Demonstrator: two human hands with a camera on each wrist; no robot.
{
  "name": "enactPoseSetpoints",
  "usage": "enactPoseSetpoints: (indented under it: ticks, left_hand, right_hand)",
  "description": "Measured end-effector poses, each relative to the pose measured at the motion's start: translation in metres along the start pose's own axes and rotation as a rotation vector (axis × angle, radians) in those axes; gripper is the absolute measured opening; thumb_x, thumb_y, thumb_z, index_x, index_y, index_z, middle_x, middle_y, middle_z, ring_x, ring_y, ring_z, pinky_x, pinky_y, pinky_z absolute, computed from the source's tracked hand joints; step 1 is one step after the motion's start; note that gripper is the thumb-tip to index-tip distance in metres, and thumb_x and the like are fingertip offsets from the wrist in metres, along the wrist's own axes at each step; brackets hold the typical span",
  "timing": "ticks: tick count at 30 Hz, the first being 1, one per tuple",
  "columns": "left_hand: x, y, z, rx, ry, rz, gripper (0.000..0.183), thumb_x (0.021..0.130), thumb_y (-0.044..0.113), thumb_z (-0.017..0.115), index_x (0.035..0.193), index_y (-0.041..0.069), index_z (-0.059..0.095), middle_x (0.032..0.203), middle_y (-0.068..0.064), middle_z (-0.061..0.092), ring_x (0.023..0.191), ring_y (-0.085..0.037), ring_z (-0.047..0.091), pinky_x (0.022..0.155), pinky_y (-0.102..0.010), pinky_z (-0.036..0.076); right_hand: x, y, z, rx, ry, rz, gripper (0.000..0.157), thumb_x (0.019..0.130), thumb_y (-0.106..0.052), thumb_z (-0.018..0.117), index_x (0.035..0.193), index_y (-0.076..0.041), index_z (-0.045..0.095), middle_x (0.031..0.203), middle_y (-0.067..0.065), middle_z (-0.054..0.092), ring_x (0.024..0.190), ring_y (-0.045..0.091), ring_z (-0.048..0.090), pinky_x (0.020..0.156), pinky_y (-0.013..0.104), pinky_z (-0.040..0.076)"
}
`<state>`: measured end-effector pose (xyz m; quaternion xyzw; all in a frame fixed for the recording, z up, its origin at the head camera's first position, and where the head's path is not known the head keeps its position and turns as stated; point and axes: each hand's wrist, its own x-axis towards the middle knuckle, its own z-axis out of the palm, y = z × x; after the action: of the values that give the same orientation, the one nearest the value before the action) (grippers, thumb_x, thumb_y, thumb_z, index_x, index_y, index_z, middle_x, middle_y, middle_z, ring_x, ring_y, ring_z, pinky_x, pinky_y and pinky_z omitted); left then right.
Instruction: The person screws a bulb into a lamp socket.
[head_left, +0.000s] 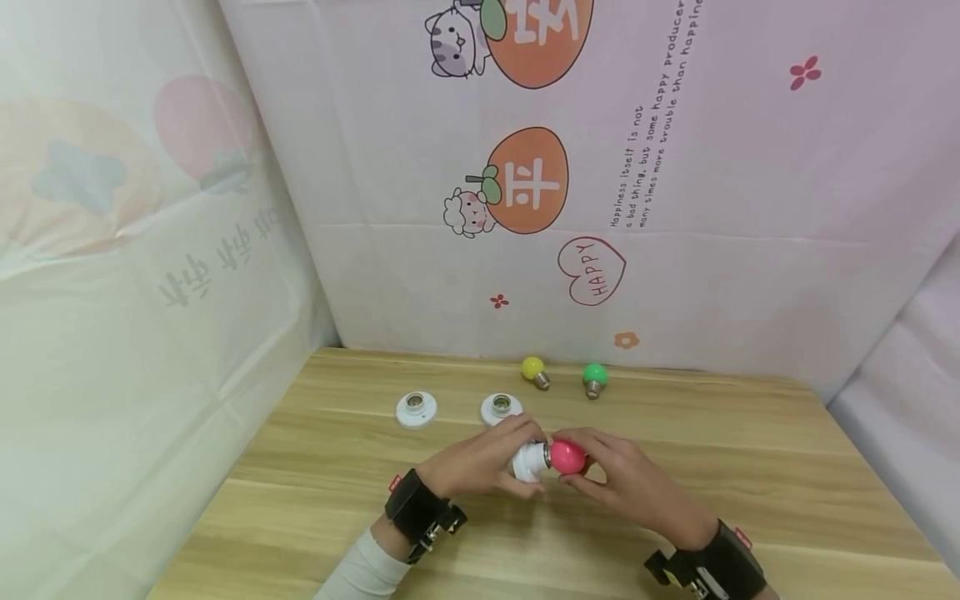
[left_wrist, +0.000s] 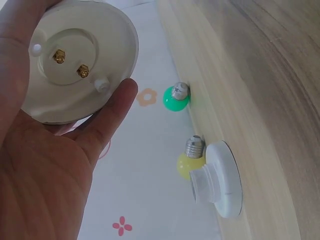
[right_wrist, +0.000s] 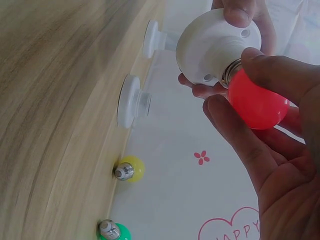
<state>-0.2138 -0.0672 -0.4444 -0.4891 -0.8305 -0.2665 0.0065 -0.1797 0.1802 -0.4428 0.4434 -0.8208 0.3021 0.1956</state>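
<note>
The left hand (head_left: 487,458) is gripping a white bulb holder (head_left: 529,463) above the desk (head_left: 300,500); the right hand (head_left: 618,475) is pinching a red bulb (head_left: 567,457), its screw end (right_wrist: 230,72) meeting the holder's mouth, thread partly showing. Farther out, a second holder (head_left: 501,407) and third holder (head_left: 416,410) are standing, metal-lined mouths up; a yellow bulb (head_left: 533,368) and green bulb (head_left: 595,376) are lying near the back edge.

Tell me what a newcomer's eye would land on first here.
First, the bright pink-red bulb in the right hand, its metal thread showing at the mouth of the white lamp holder that the left hand grips. Next, the yellow bulb and green bulb lying near the wooden table's back edge. Behind them, big orange fruit drawings stand out on the white backdrop.
</note>
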Motion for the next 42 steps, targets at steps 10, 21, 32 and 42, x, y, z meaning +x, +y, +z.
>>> enactPoseSetpoints:
  ticks: [10,21,32,42]
  left_hand:
    - [0.0005,-0.0012,0.0008,0.000,-0.006,0.012,0.047,0.080,0.039,0.075,0.114,0.020,0.049,0.111,0.012,0.045,0.099,-0.003,0.042,0.077,-0.010,0.042]
    - [-0.0002,-0.0023,0.0028,-0.005,-0.010,0.022,0.048,0.080,0.040,0.074,0.116,0.020,0.048,0.112,0.012,0.044,0.100,-0.002,0.042,0.079,-0.010,0.042]
    - [0.0004,-0.0023,0.0041,0.003,-0.010,0.030,0.050,0.079,0.038,0.075,0.118,0.020,0.049,0.114,0.012,0.045,0.101,-0.002,0.043,0.080,-0.010,0.042]
    - [0.0026,-0.0020,0.0046,0.022,0.003,0.059,0.050,0.079,0.037,0.076,0.117,0.020,0.049,0.114,0.012,0.044,0.100,-0.002,0.041,0.079,-0.010,0.041]
  right_hand:
    - [-0.0002,-0.0015,0.0003,0.001,-0.008,0.011,0.051,0.077,-0.015,0.079,0.124,-0.006,0.059,0.115,0.003,0.064,0.087,0.005,0.061,0.067,0.016,0.053]
    - [0.0001,-0.0010,0.0017,-0.022,0.011,-0.024,0.051,0.076,-0.016,0.080,0.122,-0.005,0.061,0.111,0.001,0.065,0.080,0.001,0.059,0.061,0.016,0.053]
    - [-0.0027,-0.0002,0.0013,-0.032,-0.015,0.020,0.045,0.085,-0.026,0.074,0.123,-0.005,0.062,0.110,0.001,0.066,0.082,0.001,0.059,0.064,0.014,0.052]
    - [-0.0027,-0.0001,0.0008,-0.033,-0.042,0.063,0.043,0.088,-0.030,0.069,0.121,-0.004,0.062,0.111,0.009,0.068,0.088,0.008,0.063,0.068,0.019,0.055]
